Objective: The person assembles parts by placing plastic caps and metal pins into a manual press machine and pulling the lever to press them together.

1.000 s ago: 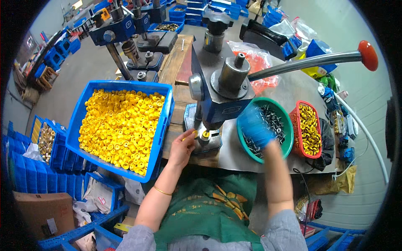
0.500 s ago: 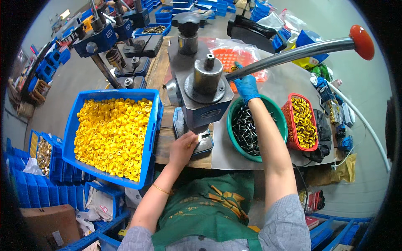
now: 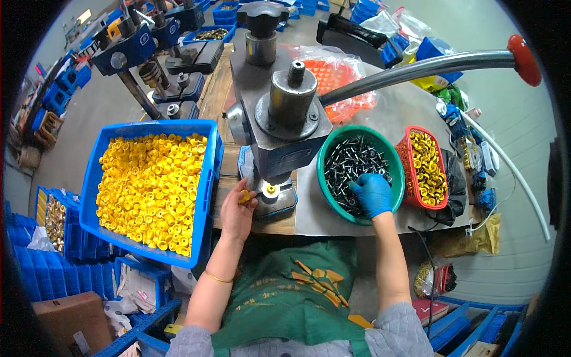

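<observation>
My bare left hand (image 3: 237, 211) pinches a small yellow plastic cap (image 3: 244, 196) just left of the lever press (image 3: 288, 128). Another yellow cap (image 3: 271, 188) sits on the press base (image 3: 279, 204), below the ram. My right hand (image 3: 373, 195), in a blue glove, dips into the green bowl (image 3: 331, 201) with its fingers drawn together. Dark metal pin-like parts (image 3: 351, 166) fill that bowl. What the right fingertips hold, if anything, cannot be made out. On the left, a blue bin (image 3: 208, 172) is heaped with loose yellow caps (image 3: 151, 187).
A red basket (image 3: 409, 156) of yellow-and-dark parts stands right of the bowl. The press's long lever (image 3: 416, 71) with its red knob (image 3: 523, 59) reaches over the table. Behind lies an orange basket (image 3: 333, 80) in clear plastic. More presses (image 3: 128, 53) stand back left.
My right hand has come back from the orange basket into the green bowl. My left hand has drawn away from the press base, exposing the cap there and one in its fingers.
</observation>
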{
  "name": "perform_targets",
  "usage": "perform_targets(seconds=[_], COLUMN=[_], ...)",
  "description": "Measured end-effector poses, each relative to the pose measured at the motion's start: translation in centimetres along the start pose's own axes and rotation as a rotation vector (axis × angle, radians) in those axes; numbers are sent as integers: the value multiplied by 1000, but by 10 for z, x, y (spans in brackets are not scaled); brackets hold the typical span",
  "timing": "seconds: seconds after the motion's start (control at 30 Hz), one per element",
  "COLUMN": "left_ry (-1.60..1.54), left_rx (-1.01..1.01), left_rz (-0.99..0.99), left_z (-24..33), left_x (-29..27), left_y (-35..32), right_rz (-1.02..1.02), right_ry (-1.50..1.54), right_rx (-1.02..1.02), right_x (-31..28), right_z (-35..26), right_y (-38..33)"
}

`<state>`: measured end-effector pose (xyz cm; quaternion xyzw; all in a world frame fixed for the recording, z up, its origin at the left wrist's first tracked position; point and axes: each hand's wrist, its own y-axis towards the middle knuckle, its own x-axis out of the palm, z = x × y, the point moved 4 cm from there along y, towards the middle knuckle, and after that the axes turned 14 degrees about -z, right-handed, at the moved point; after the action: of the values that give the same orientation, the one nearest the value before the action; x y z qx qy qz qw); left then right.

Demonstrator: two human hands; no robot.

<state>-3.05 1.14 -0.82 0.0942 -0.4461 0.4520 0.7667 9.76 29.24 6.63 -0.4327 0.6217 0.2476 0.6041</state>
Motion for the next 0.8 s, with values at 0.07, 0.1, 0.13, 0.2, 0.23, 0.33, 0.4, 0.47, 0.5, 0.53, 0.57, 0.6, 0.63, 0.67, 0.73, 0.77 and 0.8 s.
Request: perform_targets(seconds=[0.07,0.1,0.13,0.2,0.23,0.33,0.4,0.47,0.5,0.53,0.57,0.6,0.63,0.67,0.73,0.77,0.8], left_ry=[12,25,23,24,21,-11,-33,-47,-48,-51,-51,-23,5,5,2,1,-11], left_rx=[-8,-9,-7,-47,-37,-53,-107,-107,-100,-97,-93,-91,-88,-84,-87,-83,-79], left_rz=[-18,-36,-35,-51,-45,-43,-57,-79,-97,-120,-118,-104,-90,-89,-66,-65,-57], left_z=[-5,-6,-5,-2,-1,0,-4,-8,-6,-6,-3,1,4,6,8,8,7], left_x=[3,5,6,9,8,4,1,1,1,2,3,5,6,5,1,0,-1], left_y=[-1,-1,-3,-7,-9,-15,-16,-15,-17,-17,-18,-20,-22,-23,-25,-25,-26], right_rz=[67,97,128,169,254,334,339,30,3,-18,-20,-9,1,-1,207,286,280], right_ry=[-106,-159,-212,-167,-59,123,575,1051,1044,1035,1035,1059,1082,1082,832,666,667], right_rx=[-22,-63,-105,-155,-150,-134,-350,-407,-409,-408,-413,-416,-421,-425,-600,-663,-672], right_x=[8,13,15,11,6,-12,-7,28,33,37,41,49,56,65,63,61,54], right_z=[-1,-3,-5,-5,-4,-30,-60,-92,-111,-124,-129,-132,-133,-132,-138,-138,-142], right_y=[-2,0,0,-2,-5,-13,-17,-8,-7,-7,-5,-1,4,10,15,15,14])
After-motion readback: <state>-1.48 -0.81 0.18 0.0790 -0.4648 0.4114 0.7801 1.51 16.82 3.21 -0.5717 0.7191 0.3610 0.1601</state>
